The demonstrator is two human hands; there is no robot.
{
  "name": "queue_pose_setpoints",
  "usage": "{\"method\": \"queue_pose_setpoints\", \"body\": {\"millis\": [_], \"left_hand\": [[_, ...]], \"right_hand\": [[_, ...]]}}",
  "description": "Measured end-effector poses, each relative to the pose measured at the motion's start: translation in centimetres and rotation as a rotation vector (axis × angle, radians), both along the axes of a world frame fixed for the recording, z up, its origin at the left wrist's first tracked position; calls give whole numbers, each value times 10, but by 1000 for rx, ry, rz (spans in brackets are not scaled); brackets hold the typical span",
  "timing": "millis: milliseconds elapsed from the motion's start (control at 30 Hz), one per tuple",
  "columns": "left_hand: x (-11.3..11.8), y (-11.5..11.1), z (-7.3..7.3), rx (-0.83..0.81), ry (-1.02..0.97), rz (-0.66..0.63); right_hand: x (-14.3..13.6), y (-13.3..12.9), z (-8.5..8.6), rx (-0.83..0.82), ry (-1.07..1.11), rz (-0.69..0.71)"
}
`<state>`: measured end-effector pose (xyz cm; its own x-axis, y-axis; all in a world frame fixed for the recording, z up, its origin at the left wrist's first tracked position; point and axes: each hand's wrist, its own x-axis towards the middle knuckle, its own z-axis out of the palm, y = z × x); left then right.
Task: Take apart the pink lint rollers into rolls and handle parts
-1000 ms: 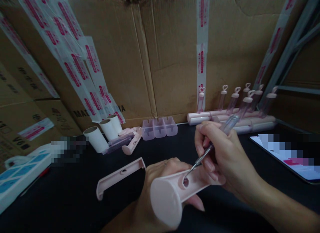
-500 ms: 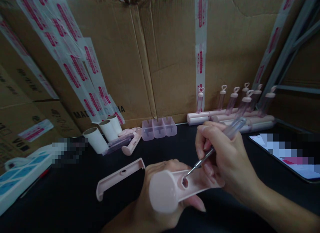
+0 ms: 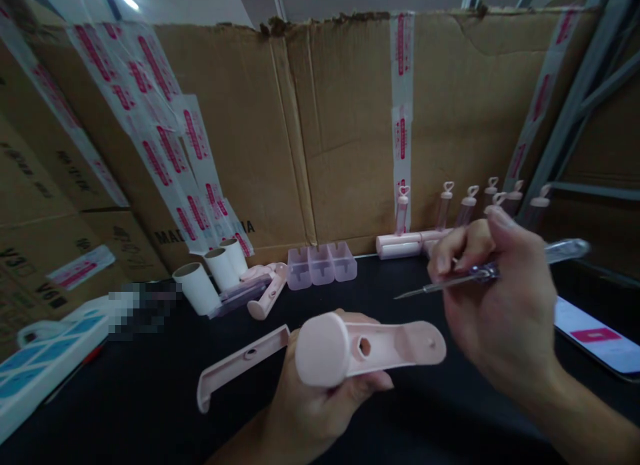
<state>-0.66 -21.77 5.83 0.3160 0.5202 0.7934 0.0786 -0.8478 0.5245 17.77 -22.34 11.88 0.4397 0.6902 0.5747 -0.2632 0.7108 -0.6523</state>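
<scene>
My left hand [image 3: 315, 405] is closed around a pale pink plastic holder piece [image 3: 395, 345], which has a rounded end cap and a hole in its channel. To its right and a little above, my right hand [image 3: 500, 318] grips a screwdriver [image 3: 480, 273] with a clear handle; the thin metal tip points left, apart from the pink piece. A second pink channel piece [image 3: 240, 368] with a hole lies on the black table by my left wrist.
White paper rolls [image 3: 197, 288], clear purple tubes [image 3: 240, 297] and pink parts [image 3: 270, 292] lie at the back left. Beside them stands a purple three-section tray [image 3: 323, 265]. Pink holders [image 3: 400, 245] with heart-topped tubes line the cardboard. A phone [image 3: 595, 338] lies right, a power strip [image 3: 60, 345] left.
My right hand has drawn the screwdriver out of the hole and moved right and up. The pink piece in my left hand has levelled out. The camera view has tilted upward.
</scene>
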Motion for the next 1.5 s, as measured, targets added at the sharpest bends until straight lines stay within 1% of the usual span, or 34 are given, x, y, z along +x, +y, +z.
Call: {"method": "queue_pose_setpoints", "body": {"millis": [67, 100, 133, 167, 267, 333, 400, 533, 600, 700, 800, 900, 1000, 1067, 1133, 1367, 1500], "left_hand": [[-3, 1, -1, 0, -11, 38], [-4, 2, -1, -20, -23, 54], [-5, 2, -1, -47, -37, 68], [-6, 3, -1, -68, -54, 78], [-7, 3, 1, -117, -94, 106], [-8, 3, 1, -152, -111, 114], [-8, 4, -1, -200, -109, 114], [-9, 6, -8, -293, -117, 134], [-9, 5, -7, -308, -125, 140], [-9, 0, 2, -286, -122, 126], [-9, -8, 10, -241, -109, 105], [-8, -15, 10, -119, -20, 115], [-7, -19, 5, 130, 120, 76], [-5, -20, 2, 289, 184, 25], [-4, -21, -1, 392, 224, -14], [0, -21, -3, 616, 304, -57], [0, -21, -6, 647, 368, -44]], "right_hand": [[9, 5, 0, 60, -149, -166], [14, 6, -1, 51, -266, -200], [20, 8, -1, 18, -403, -190], [24, 9, -2, -22, -548, -141], [34, 9, -3, -77, -932, 77], [35, 9, -5, -90, -1071, 197], [31, 9, -6, -84, -1161, 261], [21, 9, -8, 9, -1213, 263], [21, 11, -9, 10, -1186, 236], [29, 20, -15, -96, -1086, 145], [37, 39, -25, -235, -1028, 80], [35, 59, -41, -292, -1092, 88], [22, 73, -58, -274, -1241, 164], [10, 79, -66, -241, -1323, 183], [-2, 86, -71, -214, -1363, 197], [-46, 111, -80, -169, -1358, 313], [-72, 116, -80, -136, -1336, 422]]}}
